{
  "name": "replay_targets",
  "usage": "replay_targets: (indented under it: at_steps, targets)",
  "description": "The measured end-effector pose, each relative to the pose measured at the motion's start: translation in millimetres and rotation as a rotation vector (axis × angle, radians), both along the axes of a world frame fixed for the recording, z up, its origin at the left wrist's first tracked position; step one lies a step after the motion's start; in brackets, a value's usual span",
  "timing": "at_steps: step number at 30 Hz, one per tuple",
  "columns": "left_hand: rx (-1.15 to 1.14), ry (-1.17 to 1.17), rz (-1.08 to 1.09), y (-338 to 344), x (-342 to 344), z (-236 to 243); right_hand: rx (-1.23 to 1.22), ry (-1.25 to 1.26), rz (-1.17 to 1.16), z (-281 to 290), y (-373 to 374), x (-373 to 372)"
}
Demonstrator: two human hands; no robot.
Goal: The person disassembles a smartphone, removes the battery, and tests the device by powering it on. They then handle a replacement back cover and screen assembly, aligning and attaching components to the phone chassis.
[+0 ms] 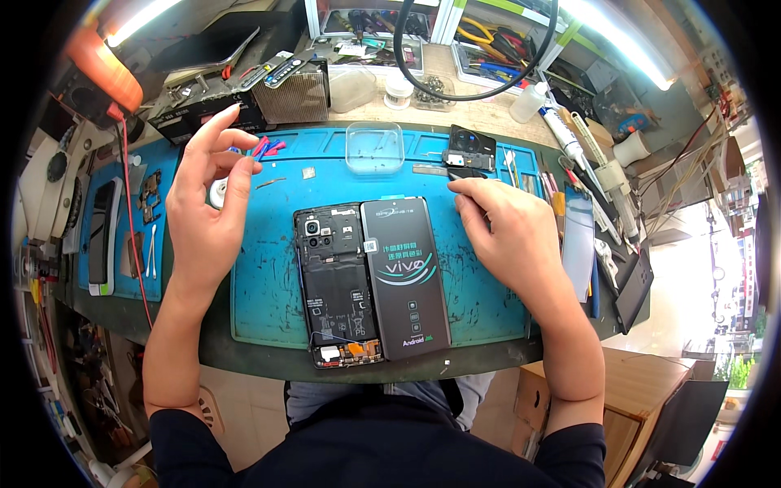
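Observation:
On the blue work mat (268, 309) lies an opened phone (338, 289), its battery, camera modules and lower board exposed. Right against it on its right side is a phone screen (407, 301) under printed protective film. My left hand (213, 187) is raised left of the phone, thumb and fingers apart, nothing seen in it. Just past its fingertips are small pink and blue pieces (272, 150). My right hand (508, 232) rests right of the screen with fingers curled together; what they hold, if anything, is hidden. A dark pointed piece (465, 172) lies just beyond its fingertips.
A clear plastic box (374, 150) stands at the mat's far side. Right of it lies a dark phone back cover (473, 148). Syringes and tools (569, 138) line the right edge. Another phone (103, 232) and a red cable (130, 220) are at left. A black cable loop (472, 98) hangs above the back.

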State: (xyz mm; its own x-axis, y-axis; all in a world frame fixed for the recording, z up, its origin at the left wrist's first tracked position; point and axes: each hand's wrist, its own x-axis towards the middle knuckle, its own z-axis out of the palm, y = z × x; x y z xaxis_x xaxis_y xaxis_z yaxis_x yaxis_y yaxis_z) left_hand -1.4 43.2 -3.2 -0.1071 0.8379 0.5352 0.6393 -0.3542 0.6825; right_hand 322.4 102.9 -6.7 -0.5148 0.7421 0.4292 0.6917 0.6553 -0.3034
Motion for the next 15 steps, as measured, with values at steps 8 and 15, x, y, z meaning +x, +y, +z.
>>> replay_targets:
  at_steps: [8,15]
  targets:
    - [0.002,0.001,0.004,0.5,1.5,0.0,0.017,0.008,0.008,-0.7,0.5,0.2]
    - [0.033,0.006,0.002,1.0,-0.1,-2.4,0.024,0.005,0.011,-2.0,1.3,0.7]
